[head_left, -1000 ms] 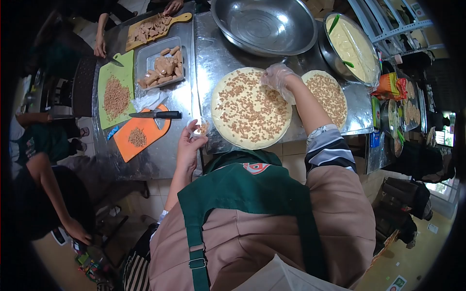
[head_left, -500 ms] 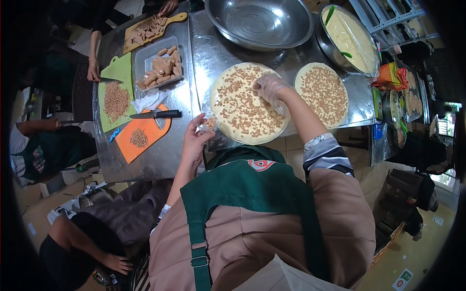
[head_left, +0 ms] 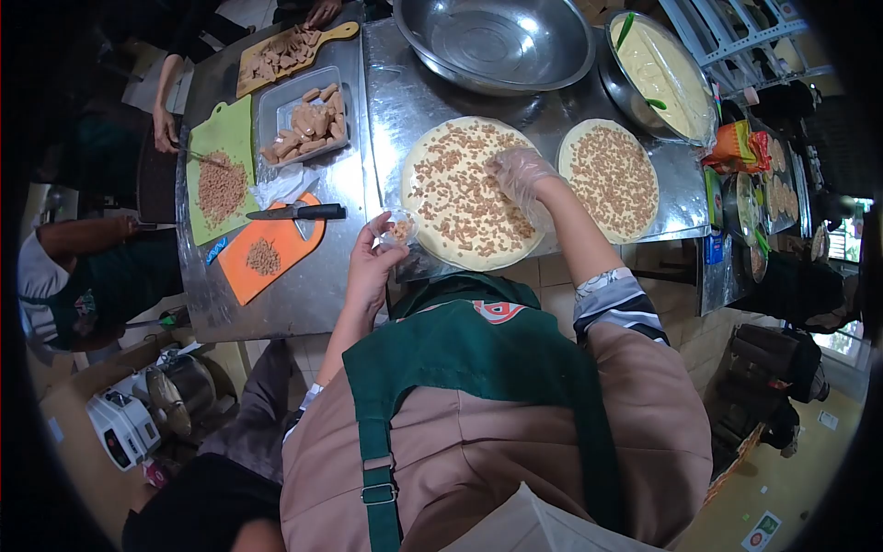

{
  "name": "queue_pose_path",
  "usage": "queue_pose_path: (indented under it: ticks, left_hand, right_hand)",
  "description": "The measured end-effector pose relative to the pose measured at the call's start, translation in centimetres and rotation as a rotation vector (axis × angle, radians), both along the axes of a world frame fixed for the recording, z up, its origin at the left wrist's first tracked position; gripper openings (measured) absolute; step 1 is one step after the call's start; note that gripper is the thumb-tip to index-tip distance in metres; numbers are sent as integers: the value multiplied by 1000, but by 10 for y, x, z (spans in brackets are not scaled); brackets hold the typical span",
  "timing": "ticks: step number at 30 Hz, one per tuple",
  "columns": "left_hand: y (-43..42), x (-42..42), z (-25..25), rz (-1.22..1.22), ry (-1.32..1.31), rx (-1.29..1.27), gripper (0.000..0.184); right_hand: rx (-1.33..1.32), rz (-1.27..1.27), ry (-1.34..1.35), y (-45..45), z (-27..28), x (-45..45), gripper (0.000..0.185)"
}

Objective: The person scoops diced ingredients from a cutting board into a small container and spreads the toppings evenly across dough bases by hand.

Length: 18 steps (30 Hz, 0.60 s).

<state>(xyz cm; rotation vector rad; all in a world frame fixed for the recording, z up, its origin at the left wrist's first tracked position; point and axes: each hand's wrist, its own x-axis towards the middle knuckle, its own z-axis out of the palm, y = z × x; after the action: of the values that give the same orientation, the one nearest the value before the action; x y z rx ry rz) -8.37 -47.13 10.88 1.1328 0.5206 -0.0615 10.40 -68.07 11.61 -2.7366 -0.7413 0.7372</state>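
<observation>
My left hand (head_left: 375,262) grips a small clear plastic cup (head_left: 398,227) with a few brown chopped bits in it, just left of a round of pale dough (head_left: 443,247). Brown bits are scattered over that round. Over its right side is my right hand (head_left: 522,179) in a clear plastic glove, fingers bunched and pointing left, low over the topping. What they pinch, if anything, is hidden. A second dough round (head_left: 609,179), also covered with bits, lies to the right.
A large steel bowl (head_left: 497,46) stands behind the rounds, with a film-covered bowl of pale dough (head_left: 662,78) at its right. Leftward are a tub of sausages (head_left: 308,124), a knife (head_left: 294,212) across an orange board (head_left: 267,267), and a green board (head_left: 221,189) where another person's hand (head_left: 166,129) works.
My right hand has shifted slightly right over the dough round. My left hand and its cup stay nearly still. The person at lower left has moved, uncovering a white appliance.
</observation>
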Motion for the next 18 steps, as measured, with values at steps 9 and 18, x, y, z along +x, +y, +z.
queue_pose_path:
  ticks: [9, 18]
  left_hand:
    - [-21, 9, 0, -75, -63, 329, 53]
    - [-44, 25, 17, -456, -700, 1615, 33]
  right_hand:
    - [769, -569, 512, 25, 8, -67, 26]
    - [1660, -811, 1700, 47, -54, -119, 20]
